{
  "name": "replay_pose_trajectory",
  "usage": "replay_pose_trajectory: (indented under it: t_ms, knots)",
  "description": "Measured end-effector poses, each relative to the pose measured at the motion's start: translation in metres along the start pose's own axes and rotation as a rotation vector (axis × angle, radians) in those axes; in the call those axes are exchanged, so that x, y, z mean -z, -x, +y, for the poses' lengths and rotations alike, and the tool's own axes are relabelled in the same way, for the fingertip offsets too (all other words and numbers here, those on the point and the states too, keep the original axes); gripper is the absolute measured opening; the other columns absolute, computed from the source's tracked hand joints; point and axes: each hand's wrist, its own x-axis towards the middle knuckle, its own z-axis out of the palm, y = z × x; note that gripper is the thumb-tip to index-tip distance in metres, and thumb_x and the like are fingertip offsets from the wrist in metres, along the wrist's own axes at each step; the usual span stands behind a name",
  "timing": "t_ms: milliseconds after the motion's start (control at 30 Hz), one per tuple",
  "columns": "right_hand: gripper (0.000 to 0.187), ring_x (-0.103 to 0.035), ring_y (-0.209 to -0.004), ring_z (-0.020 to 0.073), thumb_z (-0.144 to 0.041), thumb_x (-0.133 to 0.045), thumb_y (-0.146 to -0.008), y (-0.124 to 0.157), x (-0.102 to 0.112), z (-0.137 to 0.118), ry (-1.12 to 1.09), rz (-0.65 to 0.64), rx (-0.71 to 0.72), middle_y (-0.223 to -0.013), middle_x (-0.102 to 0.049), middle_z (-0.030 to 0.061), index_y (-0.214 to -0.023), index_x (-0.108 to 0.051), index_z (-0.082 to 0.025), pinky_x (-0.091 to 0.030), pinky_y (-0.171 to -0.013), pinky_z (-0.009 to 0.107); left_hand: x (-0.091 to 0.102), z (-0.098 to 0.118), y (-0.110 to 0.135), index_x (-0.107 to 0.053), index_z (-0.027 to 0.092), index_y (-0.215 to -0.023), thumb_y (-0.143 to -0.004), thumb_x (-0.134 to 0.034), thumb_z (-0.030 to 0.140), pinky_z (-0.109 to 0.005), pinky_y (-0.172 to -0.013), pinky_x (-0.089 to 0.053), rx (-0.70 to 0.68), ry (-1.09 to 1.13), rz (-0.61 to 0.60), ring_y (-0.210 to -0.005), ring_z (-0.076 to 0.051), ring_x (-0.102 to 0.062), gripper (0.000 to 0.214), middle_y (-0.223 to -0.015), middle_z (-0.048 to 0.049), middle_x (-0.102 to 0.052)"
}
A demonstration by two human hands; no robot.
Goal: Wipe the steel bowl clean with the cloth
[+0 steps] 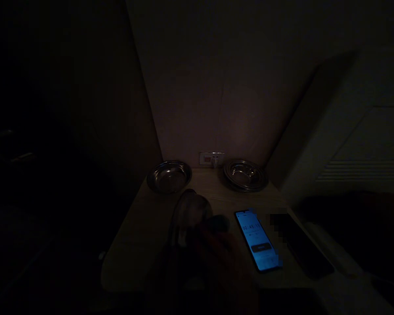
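The light is very dim, and both hands are dark and blurred. Low in the middle, above the small table, a rounded, shiny metal dish is tilted up. My left hand is at its lower left side and seems to hold it, though its fingers are lost in the dark. My right hand, reddish in the gloom, is closed against the dish's lower right side. A dark bluish thing shows at its fingers, too unclear to name.
A shallow metal dish lies at the table's back left, a stack of metal dishes at the back right. A lit phone showing a timer lies right of my hands, beside a dark flat object. A wall socket is behind.
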Motion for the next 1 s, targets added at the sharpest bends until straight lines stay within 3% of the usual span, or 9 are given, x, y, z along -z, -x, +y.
replay_pose_trajectory:
  t_ms: [233,433,567,667,833,1000]
  knots:
    - [0.046,-0.057,-0.099,0.0194,-0.007,-0.038,-0.089,-0.016,-0.006,0.014,-0.117,0.017,-0.038,-0.123,-0.061,0.006,-0.13,-0.051,-0.022,-0.053,-0.082,0.034,0.0,-0.003,0.001,-0.057,0.015,-0.113,-0.089,-0.052,0.036,-0.038,-0.081,-0.052,0.008,0.013,0.0,-0.096,-0.02,-0.06,0.032,-0.112,-0.0075,-0.06]
    - [0.04,-0.059,-0.091,0.0171,-0.015,-0.045,-0.091,0.007,-0.012,0.0,-0.061,-0.001,0.001,-0.116,-0.065,0.0013,-0.125,-0.057,-0.032,-0.054,-0.072,0.026,0.0,-0.005,-0.001,-0.057,0.016,-0.113,-0.089,-0.051,0.035,-0.038,-0.082,-0.051,0.0,0.024,-0.001,-0.096,-0.019,-0.06,0.031,-0.113,-0.0083,-0.059]
    - [0.043,-0.059,-0.097,0.0186,-0.009,-0.04,-0.089,-0.019,-0.014,0.019,-0.173,0.028,-0.057,-0.121,-0.063,0.0055,-0.125,-0.056,-0.025,-0.052,-0.081,0.034,-0.001,-0.004,0.0,-0.058,0.015,-0.11,-0.089,-0.052,0.036,-0.037,-0.079,-0.052,-0.002,0.022,-0.011,-0.093,-0.019,-0.061,0.031,-0.109,-0.0069,-0.061]
    - [0.043,-0.058,-0.104,0.0169,-0.009,-0.04,-0.09,-0.031,-0.013,0.035,-0.257,0.053,-0.123,-0.121,-0.063,0.0051,-0.127,-0.055,-0.026,-0.051,-0.086,0.033,-0.001,-0.001,0.002,-0.059,0.015,-0.109,-0.089,-0.053,0.035,-0.035,-0.077,-0.052,-0.005,0.02,-0.025,-0.09,-0.017,-0.061,0.029,-0.107,-0.007,-0.061]
    - [0.044,-0.057,-0.111,0.0174,-0.011,-0.042,-0.091,-0.014,-0.009,0.035,-0.243,0.129,-0.136,-0.124,-0.062,0.0039,-0.13,-0.052,-0.029,-0.052,-0.087,0.033,-0.002,0.006,0.003,-0.057,0.015,-0.111,-0.089,-0.053,0.033,-0.036,-0.077,-0.053,0.0,0.017,-0.049,-0.09,-0.017,-0.061,0.03,-0.108,-0.0079,-0.06]
    - [0.044,-0.057,-0.109,0.0206,-0.015,-0.039,-0.093,0.019,-0.008,0.011,-0.116,0.058,-0.06,-0.129,-0.058,0.0028,-0.133,-0.049,-0.031,-0.053,-0.087,0.036,-0.007,0.012,-0.002,-0.057,0.015,-0.113,-0.089,-0.053,0.034,-0.037,-0.079,-0.052,0.005,0.029,-0.084,-0.092,-0.017,-0.06,0.031,-0.11,-0.0082,-0.06]
